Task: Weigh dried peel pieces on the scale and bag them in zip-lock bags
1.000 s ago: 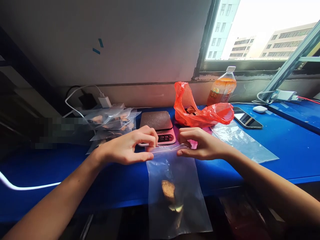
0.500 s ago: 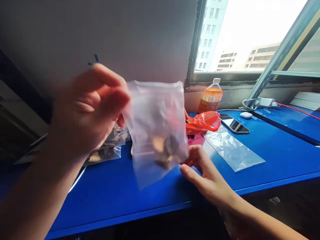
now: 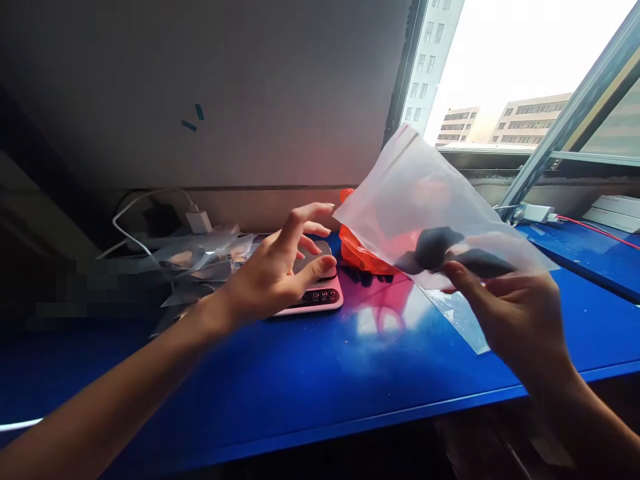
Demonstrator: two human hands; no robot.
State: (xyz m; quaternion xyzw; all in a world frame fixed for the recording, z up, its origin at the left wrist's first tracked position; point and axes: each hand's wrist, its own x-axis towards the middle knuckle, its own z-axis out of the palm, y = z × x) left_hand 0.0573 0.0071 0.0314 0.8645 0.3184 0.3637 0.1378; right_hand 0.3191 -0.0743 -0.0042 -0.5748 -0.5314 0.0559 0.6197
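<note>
A frosted zip bag (image 3: 400, 177) with several dark pieces in its lower part is tilted up over the right side of the table. My right hand (image 3: 520, 313) grips its lower edge, the thumb pressed on the front by the dark pieces (image 3: 440, 247). My left hand (image 3: 285, 267) is in the air with fingers apart and nothing in them. Behind it stands a pink kitchen scale (image 3: 325, 300), partly covered by the hand. An orange-red plastic bag (image 3: 360, 250) lies between the scale and the zip bag, with dark pieces at its mouth.
Filled clear bags (image 3: 200, 260) are piled left of the scale, near a white charger (image 3: 199, 220) and cable. A flat clear bag (image 3: 460, 320) lies on the blue table (image 3: 350, 373). Another plug (image 3: 537, 212) with a red cable sits right.
The zip bag has gone from my left hand to my right and swung right and upward. My left hand has let go and opened. The scale has come into view.
</note>
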